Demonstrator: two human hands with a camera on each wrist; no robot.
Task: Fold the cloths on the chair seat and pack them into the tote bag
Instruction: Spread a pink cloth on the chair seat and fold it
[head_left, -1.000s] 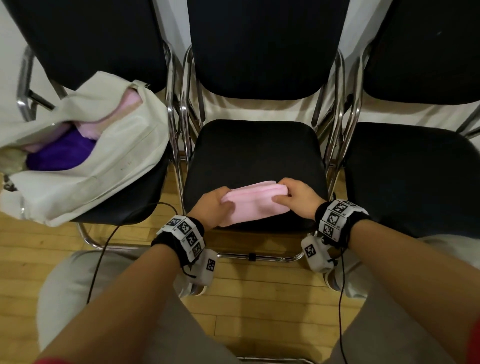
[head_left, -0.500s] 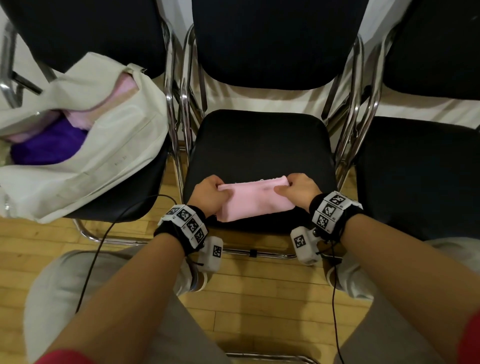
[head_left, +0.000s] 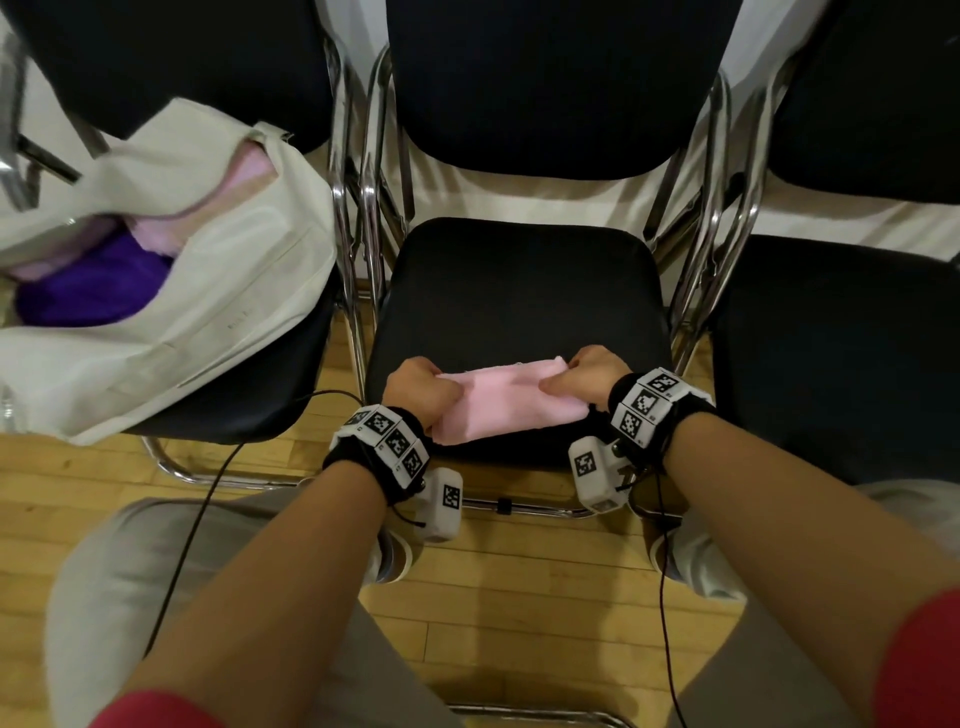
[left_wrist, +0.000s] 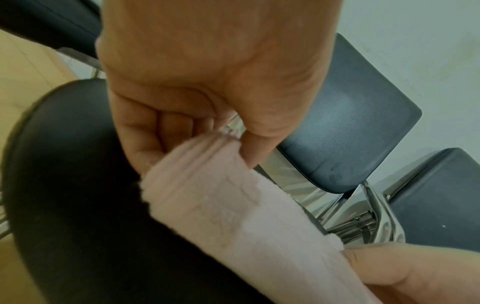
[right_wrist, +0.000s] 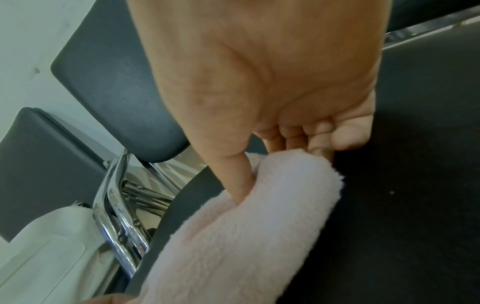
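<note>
A folded pink cloth (head_left: 506, 402) lies at the front edge of the middle chair seat (head_left: 519, 291), stretched between the hands. The left hand (head_left: 418, 389) pinches one end, thumb on top (fingers curled beneath); the right hand (head_left: 584, 376) pinches the other end likewise. On the neighbouring chair the tote (head_left: 218, 291) gapes, holding purple and pink cloths, partly hidden by its rim and cut off at the frame edge.

Back of middle chair seat (head_left: 519, 291) bare, open for reach; chrome frame tubes (head_left: 358, 218) stand between it and tote bag (head_left: 218, 291), mouth seemingly open.
</note>
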